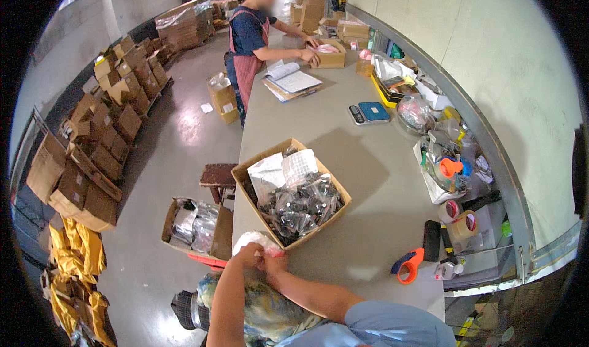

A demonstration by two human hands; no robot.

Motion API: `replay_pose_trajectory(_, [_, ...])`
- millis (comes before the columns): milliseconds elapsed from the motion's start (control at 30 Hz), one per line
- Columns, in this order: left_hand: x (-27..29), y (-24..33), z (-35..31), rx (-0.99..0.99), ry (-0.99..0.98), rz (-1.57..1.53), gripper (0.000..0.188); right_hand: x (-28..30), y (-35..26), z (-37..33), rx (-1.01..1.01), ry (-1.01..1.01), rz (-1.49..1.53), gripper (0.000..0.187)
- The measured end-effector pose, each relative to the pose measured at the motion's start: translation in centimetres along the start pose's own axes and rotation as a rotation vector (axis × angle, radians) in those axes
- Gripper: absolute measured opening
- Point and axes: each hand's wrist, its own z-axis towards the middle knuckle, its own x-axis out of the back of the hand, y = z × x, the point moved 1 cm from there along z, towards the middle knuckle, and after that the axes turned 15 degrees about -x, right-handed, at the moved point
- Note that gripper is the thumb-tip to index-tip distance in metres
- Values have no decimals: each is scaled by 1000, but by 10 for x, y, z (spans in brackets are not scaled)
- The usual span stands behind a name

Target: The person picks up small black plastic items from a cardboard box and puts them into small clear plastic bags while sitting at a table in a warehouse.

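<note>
Head view, hands: left [250,256] and right [276,263] close together, fingers bunched on the near side of the white bundle [250,239]; the fingertips are partly hidden.
White bundle: at the near edge of the desk [374,194], just beside the open carton's near corner; a reddish patch [274,251] shows by the right hand.
Bundle's feel: probably thin film, light, soft and rather slippery; best pinched where it gathers, the other hand supporting its body.
Open carton [342,211]: stiff-walled, likely heavy when loaded; lift from beneath on opposite sides.
Clear packets [300,207]: in the carton, dark pieces inside; slick, crinkly film, contents possibly fragile, so grip film edges.
Paper sheets [267,174]: limp, easily creased; take by a corner.
</note>
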Motion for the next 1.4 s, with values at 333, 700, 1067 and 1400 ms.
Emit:
replay_pose_trajectory(333, [8, 7, 0, 342, 193, 200, 94, 15, 15, 15, 118, 77, -232, 20])
replay_pose_trajectory(700, [64, 88, -63, 30, 308, -1302, 108, 35, -61, -89, 77, -817, -76, 38])
replay_pose_trajectory(1067, [71, 87, -76, -120, 742, -827, 58, -2, -86, -70, -64, -649, -255, 35])
replay_pose_trajectory(1400, [78, 88, -90, 136, 926, -423, 58, -27, -98, -56, -56, -613, -450, 38])
